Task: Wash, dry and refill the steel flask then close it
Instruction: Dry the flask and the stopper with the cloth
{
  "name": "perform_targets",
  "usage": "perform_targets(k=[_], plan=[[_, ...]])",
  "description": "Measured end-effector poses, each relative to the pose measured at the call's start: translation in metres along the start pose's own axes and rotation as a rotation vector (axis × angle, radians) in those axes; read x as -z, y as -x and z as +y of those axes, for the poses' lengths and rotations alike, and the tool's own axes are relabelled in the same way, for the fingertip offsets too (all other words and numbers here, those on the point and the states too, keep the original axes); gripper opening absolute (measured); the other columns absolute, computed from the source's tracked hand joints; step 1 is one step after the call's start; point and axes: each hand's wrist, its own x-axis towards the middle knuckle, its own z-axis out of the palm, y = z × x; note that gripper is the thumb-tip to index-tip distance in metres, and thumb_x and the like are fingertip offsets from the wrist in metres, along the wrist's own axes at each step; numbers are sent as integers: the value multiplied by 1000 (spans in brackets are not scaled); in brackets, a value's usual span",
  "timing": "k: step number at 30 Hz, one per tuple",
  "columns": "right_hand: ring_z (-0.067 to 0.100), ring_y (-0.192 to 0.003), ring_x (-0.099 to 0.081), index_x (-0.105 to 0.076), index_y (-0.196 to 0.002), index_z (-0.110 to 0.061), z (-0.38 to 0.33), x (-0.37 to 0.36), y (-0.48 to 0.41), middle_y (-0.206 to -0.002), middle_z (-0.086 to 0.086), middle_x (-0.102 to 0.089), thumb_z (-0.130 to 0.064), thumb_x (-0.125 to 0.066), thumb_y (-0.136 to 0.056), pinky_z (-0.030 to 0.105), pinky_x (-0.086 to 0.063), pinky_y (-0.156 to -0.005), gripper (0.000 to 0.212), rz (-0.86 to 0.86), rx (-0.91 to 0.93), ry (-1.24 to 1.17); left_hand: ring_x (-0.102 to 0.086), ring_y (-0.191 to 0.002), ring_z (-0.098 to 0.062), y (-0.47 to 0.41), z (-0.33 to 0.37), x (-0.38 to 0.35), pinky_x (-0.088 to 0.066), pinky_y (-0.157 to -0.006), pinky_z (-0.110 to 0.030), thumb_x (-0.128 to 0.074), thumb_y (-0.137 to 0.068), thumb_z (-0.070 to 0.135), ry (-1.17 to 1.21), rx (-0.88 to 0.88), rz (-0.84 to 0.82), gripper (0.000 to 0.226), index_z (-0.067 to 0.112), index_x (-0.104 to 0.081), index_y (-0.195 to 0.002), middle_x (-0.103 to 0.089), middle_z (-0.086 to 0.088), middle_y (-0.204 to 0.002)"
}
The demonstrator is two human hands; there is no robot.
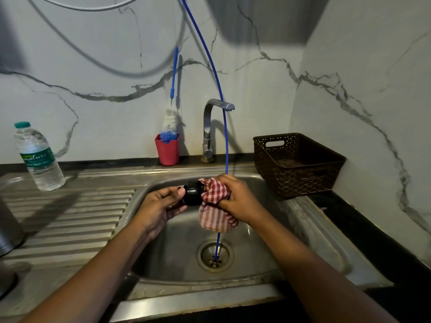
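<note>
Over the sink basin (177,238), both hands meet at a black cap (192,193). Left hand (161,203): grip closed on the cap's left end, thumb and fingers around its rim. Right hand (235,199): grip clenched on a red-and-white checked cloth (215,206), which is pressed against the cap's right end; the loose part of the cloth hangs down toward the drain (214,256). A thin blue tube (220,94) drops from above, passes behind the right hand and ends at the drain holes. At the sink's back edge stand a steel tap (210,129) and, just to its left, a red cup (167,149) holding a blue-and-white bottle brush (171,117). A brown plastic basket (296,164) sits at the back right corner of the desk. A clear water bottle (38,157) stands at the back left of the ribbed draining board (70,217). At the left edge of that board, a steel vessel (8,229), possibly the flask, is only partly in view.
</note>
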Motion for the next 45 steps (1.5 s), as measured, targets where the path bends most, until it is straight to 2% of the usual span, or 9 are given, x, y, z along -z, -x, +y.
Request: perform_targets(k=[3, 7, 13, 16, 23, 30, 36, 41, 45], plan=[[15, -104, -55, -56, -123, -10, -7, 1, 2, -113, 4, -60, -14, -70, -79, 26, -45, -89, 46, 5, 91, 188, -71, -74, -10, 0, 2, 0, -55, -59, -19, -95, -21, 48, -2, -9, -1, 66, 15, -78, -76, -75, -3, -82], [14, -107, -54, -54, -128, -11, -12, 3, 4, -118, 3, -59, -19, -74, -75, 29, -45, -94, 57, 3, 27, 238, -69, -80, -15, 4, -2, -3, -57, -62, -20, -70, -78, 15, 1, 59, -36, 15, 7, -70, -90, -73, -6, -84], [11, -96, -59, -58, -115, -15, -8, 6, 6, -102, -4, -60, -7, -75, -71, 21, -48, -84, 48, -29, -160, -55, -70, -71, -11, 8, -8, -11, -58, -63, -21, -56, -88, 5, -26, 87, -61, 13, 4, -67, -94, -73, -6, -80], [12, -97, -60, -57, -118, -14, -3, 1, 6, -107, -1, -61, -7, -76, -70, 27, -50, -87, 52, 9, -194, -97, -70, -72, -12, 6, -7, -10, -59, -64, -22, -63, -80, 12, -33, 73, -67, 16, 5, -67, -94, -73, -8, -83], [15, -99, -61, -58, -118, -14, 3, 2, 4, -109, 0, -62, -4, -71, -75, 32, -52, -89, 46, 0, -260, -218, -71, -83, -17, 2, -2, -3, -58, -66, -23, -96, -24, 45, -60, 7, -78, 87, 10, -70, -99, -74, -9, -95], [10, -86, -62, -60, -95, -21, 1, 6, 3, -92, -2, -63, -7, -70, -77, 22, -49, -76, 25, 17, -235, -192, -71, -83, -19, 8, -6, -11, -58, -67, -26, -95, -25, 51, -139, -48, -86, 83, 13, -72, -95, -74, -9, -92], [16, -84, -62, -59, -95, -20, 11, 10, 3, -88, 2, -64, -1, -61, -80, 30, -51, -79, 24, -18, -408, -555, -71, -85, -18, 7, -6, -17, -58, -68, -24, -94, -25, 51, -85, -27, -70, 93, 9, -68, -103, -74, -8, -96], [20, -83, -62, -62, -96, -10, 28, 27, -5, -81, 3, -69, -3, -58, -84, 28, -49, -71, 14, 340, -480, -962, -72, -82, -16, 2, -7, -9, -58, -66, -23, -96, -22, 47, 35, -15, -27, 98, 7, -65, -106, -74, -6, -93], [19, -95, -62, -59, -110, -16, 5, 12, -1, -97, 0, -66, -16, -64, -83, 30, -50, -83, 27, 146, -364, -670, -71, -84, -14, 2, -10, -12, -57, -65, -22, -96, -22, 46, 20, -38, -45, 98, 7, -66, -106, -74, -6, -96]])
